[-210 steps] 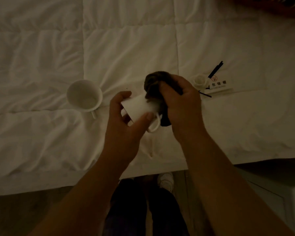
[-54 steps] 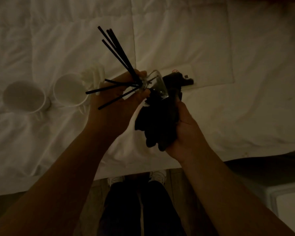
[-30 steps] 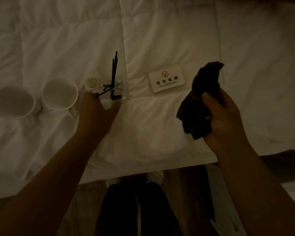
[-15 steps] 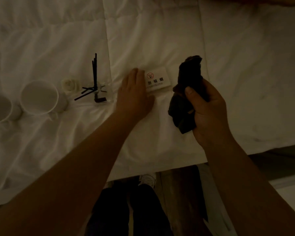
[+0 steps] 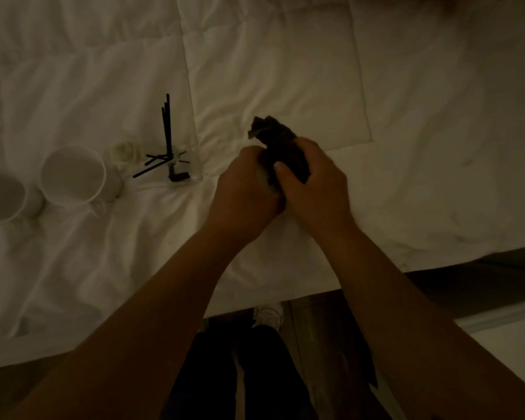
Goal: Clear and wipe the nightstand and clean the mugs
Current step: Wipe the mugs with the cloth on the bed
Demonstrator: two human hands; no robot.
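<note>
We see 2 bare hands meeting over a white quilted bed, viewed from above in dim light. The right hand (image 5: pixel 315 189) is closed around a dark cloth (image 5: pixel 281 144), whose bunched end sticks out beyond the fingers. The left hand (image 5: pixel 246 189) presses against it, fingers curled around something pale that shows as a sliver between the 2 hands; we cannot tell what it is.

To the left of the hands, on the bedcover (image 5: pixel 285 71), stands a small clear reed diffuser (image 5: pixel 176 165) with thin black sticks, some upright and some splayed sideways. Just beyond it, further left, lies a small white rose (image 5: pixel 125 151). Further left again sits a white mug (image 5: pixel 73 175), open side up, touching or nearly touching the rose. A second white mug (image 5: pixel 0 198) sits at the far left, partly cut off by the frame edge.

Below the hands, past the bed edge, we see dark trouser legs and a pale shoe (image 5: pixel 269 315) on the floor.
</note>
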